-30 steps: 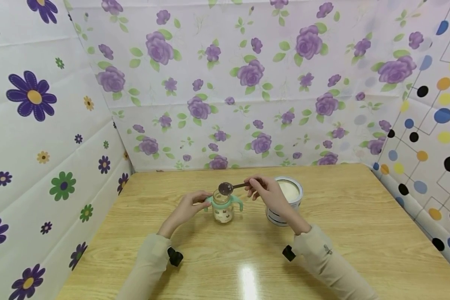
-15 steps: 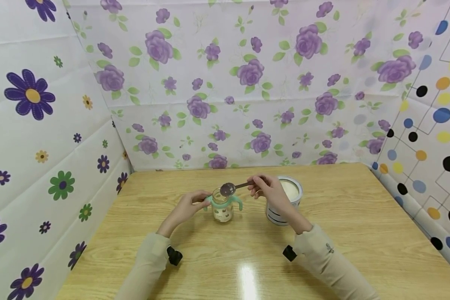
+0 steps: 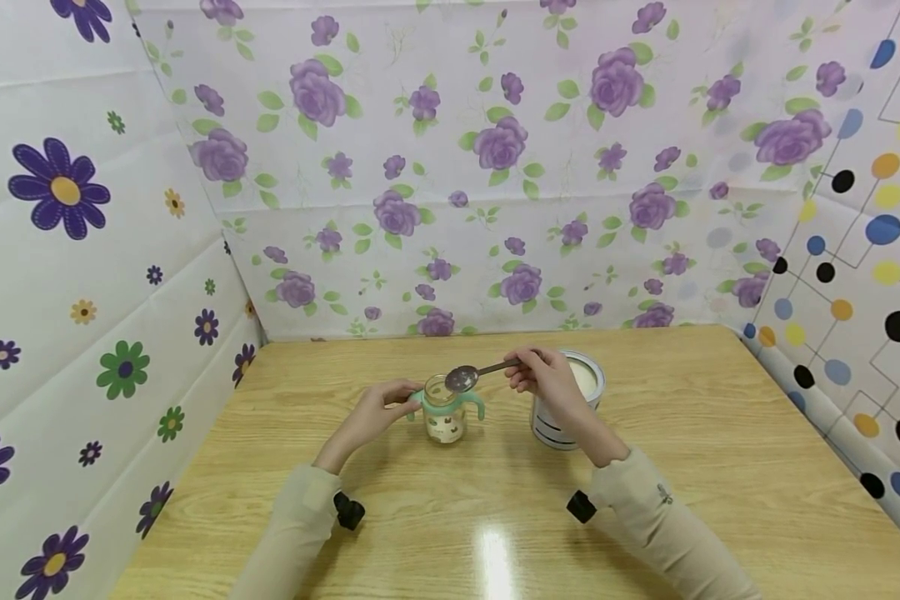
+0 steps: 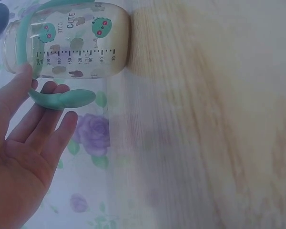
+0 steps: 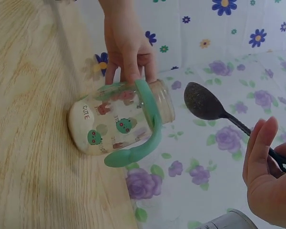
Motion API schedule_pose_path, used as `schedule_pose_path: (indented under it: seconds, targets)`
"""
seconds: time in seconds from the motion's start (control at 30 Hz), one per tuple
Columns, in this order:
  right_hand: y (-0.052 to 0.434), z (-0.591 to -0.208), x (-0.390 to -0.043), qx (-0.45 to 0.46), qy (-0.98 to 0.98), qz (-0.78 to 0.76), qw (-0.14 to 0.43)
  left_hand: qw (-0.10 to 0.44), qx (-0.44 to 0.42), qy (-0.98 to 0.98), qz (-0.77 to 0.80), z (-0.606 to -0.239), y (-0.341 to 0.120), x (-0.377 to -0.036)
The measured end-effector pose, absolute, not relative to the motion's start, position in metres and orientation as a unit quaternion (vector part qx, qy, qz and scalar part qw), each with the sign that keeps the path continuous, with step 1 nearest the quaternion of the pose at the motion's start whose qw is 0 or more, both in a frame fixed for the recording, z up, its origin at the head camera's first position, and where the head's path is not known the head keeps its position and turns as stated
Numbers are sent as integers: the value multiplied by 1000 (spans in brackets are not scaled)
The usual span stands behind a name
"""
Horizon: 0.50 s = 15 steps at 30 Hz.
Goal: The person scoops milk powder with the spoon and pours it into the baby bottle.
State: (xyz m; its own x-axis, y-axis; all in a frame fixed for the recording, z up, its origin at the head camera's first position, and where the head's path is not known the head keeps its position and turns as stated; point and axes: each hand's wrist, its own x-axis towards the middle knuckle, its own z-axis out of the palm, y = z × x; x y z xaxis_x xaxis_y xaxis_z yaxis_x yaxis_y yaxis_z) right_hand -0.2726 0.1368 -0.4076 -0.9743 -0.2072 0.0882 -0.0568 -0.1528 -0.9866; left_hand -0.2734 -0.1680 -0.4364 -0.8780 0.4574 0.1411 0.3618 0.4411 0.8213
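Note:
A clear baby bottle [image 3: 444, 427] with a green two-handled ring stands upright on the table, its mouth uncovered. Pale powder lies in its bottom, as the left wrist view of the bottle [image 4: 76, 43] shows. My left hand [image 3: 375, 412] pinches the left handle between thumb and fingers. In my right hand [image 3: 546, 385] is a dark spoon [image 3: 462, 379], gripped by its handle. The spoon's bowl is above the right side of the bottle mouth, with pale residue on it. From the right wrist view, the spoon [image 5: 205, 101] is apart from the bottle rim.
An uncovered can [image 3: 551, 432] of pale powder stands right of the bottle, partly hidden behind my right hand and forearm. The wooden table [image 3: 435, 517] meets flowered cloth walls [image 3: 450, 250] at the back and sides.
My right hand and the spoon have shifted slightly right, from over the bottle mouth to its right side. The left hand and the bottle have stayed nearly still.

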Motion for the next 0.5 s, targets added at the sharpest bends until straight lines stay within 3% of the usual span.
schedule_pose_path:
  seconds: [0.5]
  targets:
    - [147,-405,-269,-86,619,-779,45,49,248,845,471,-436,-167,-274]
